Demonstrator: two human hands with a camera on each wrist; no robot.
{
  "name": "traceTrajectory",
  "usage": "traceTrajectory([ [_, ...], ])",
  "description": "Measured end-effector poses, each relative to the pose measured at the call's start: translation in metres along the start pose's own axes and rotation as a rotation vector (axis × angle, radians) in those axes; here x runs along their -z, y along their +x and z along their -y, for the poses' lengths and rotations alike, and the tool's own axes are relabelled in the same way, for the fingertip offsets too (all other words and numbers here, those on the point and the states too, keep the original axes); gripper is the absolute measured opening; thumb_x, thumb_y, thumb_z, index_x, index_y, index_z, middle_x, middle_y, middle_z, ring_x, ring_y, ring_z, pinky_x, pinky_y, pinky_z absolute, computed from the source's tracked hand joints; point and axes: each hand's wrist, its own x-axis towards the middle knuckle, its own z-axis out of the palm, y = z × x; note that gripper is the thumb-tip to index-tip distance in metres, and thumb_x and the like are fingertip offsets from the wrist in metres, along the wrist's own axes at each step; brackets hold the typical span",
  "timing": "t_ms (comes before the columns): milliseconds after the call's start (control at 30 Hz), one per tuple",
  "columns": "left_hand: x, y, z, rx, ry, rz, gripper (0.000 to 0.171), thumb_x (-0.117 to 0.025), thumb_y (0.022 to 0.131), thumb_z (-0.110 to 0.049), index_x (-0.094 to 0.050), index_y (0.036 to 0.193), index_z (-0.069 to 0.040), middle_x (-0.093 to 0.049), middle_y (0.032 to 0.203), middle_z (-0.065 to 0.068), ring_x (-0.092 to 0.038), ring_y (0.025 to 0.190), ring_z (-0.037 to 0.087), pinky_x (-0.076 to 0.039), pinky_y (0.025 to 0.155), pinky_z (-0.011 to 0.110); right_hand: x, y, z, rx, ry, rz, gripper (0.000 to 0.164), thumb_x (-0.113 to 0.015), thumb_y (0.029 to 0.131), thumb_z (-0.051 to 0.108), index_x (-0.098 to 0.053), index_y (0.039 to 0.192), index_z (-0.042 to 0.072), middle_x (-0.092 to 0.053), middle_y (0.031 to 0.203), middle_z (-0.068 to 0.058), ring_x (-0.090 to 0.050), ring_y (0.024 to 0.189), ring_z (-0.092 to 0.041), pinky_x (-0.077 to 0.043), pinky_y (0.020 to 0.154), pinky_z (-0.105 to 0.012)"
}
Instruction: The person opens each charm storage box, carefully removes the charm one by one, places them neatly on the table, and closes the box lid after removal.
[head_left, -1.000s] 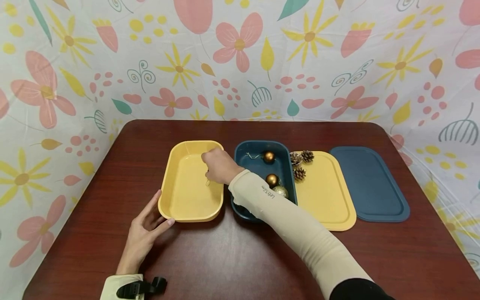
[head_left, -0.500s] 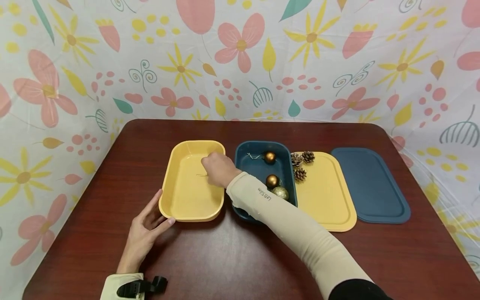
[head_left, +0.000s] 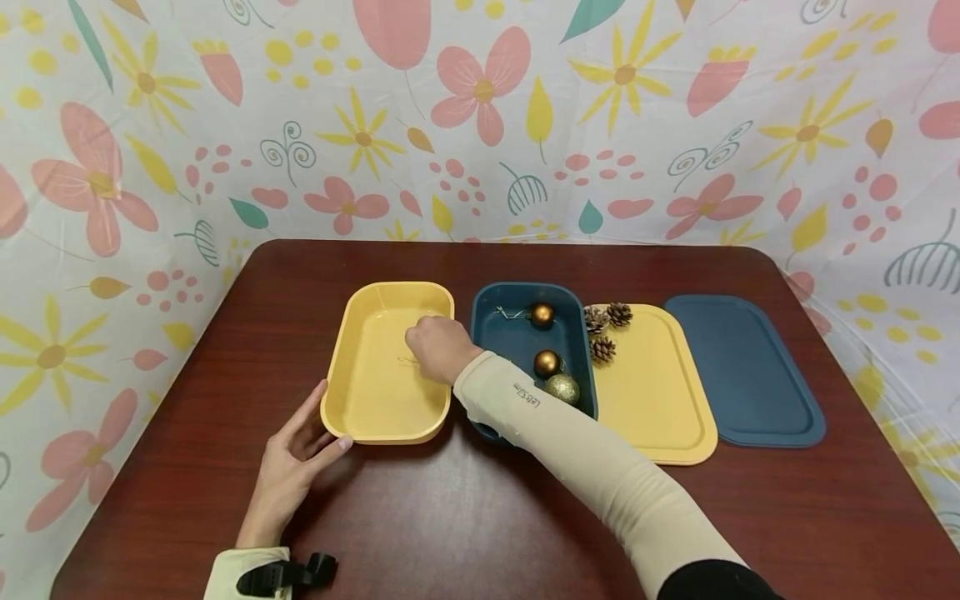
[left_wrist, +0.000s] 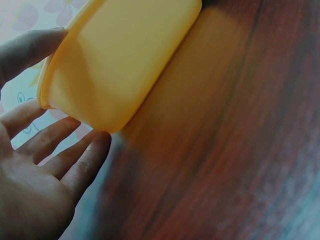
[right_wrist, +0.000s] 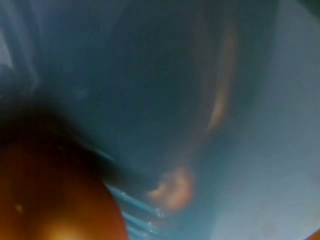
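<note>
A yellow tub [head_left: 375, 400] stands left of a dark blue tub [head_left: 513, 337] on the brown table. My right hand [head_left: 437, 348] hovers low over the yellow tub, knuckles up, fingers curled round something hidden. A thin thread [head_left: 406, 360] shows by its fingertips on the tub floor. My left hand [head_left: 300, 442] lies flat at the tub's near left corner, its straight fingers and thumb touching the wall, as the left wrist view of the left hand [left_wrist: 50, 165] and tub [left_wrist: 125, 55] confirms. The right wrist view is a blue blur with a copper ball [right_wrist: 50, 205].
In the blue tub lie two copper balls [head_left: 542, 314] [head_left: 547, 362] and a glittery gold ball [head_left: 562, 388]. Right of it lie a yellow lid [head_left: 660, 400] bearing three pine cones [head_left: 617, 313] and a blue lid [head_left: 742, 367]. Flowered sheets wall the table.
My right hand has dropped lower and a little nearer inside the yellow tub, and the thread that hung in a loop now lies on the floor. The left hand has stayed put.
</note>
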Motion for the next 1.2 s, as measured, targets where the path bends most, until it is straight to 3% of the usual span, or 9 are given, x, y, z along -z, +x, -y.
traceTrajectory([
  [500, -0.001, 0.0, -0.002, -0.007, 0.027, -0.008, 0.083, -0.077, 0.088, -0.007, -0.035, 0.157, -0.027, -0.032, 0.165, 0.01, -0.05, 0.132, -0.008, -0.049, 0.097, 0.009, 0.001, 0.0, -0.001, -0.013, 0.035, 0.015, 0.005, -0.067, 0.092, 0.01, -0.07, 0.096, 0.011, -0.066, 0.09, -0.005, -0.06, 0.081, -0.016, -0.054, 0.065, -0.027],
  [900, -0.001, 0.0, -0.002, 0.01, 0.008, -0.007, 0.083, -0.077, 0.088, -0.007, -0.035, 0.157, -0.027, -0.032, 0.165, 0.008, -0.049, 0.13, -0.012, -0.05, 0.096, 0.009, 0.012, -0.004, -0.003, 0.038, 0.118, -0.054, 0.009, -0.065, 0.093, 0.011, -0.071, 0.099, 0.008, -0.069, 0.093, -0.007, -0.059, 0.081, -0.015, -0.051, 0.066, -0.023],
  [1067, -0.001, 0.0, -0.002, 0.005, -0.003, -0.007, 0.083, -0.077, 0.087, -0.005, -0.036, 0.157, -0.025, -0.033, 0.165, 0.008, -0.05, 0.129, -0.012, -0.05, 0.096, 0.01, 0.017, -0.007, -0.004, 0.075, 0.128, -0.1, 0.008, -0.063, 0.094, 0.01, -0.069, 0.089, 0.007, -0.066, 0.082, -0.005, -0.053, 0.074, -0.014, -0.046, 0.065, -0.022],
  [1200, -0.001, 0.0, -0.003, -0.007, 0.004, -0.009, 0.083, -0.077, 0.087, -0.004, -0.036, 0.157, -0.024, -0.034, 0.164, 0.009, -0.051, 0.129, -0.011, -0.049, 0.097, 0.01, 0.02, -0.009, -0.004, 0.117, 0.138, -0.132, 0.016, -0.064, 0.092, 0.009, -0.062, 0.076, 0.01, -0.052, 0.069, 0.0, -0.044, 0.069, -0.013, -0.04, 0.063, -0.022],
])
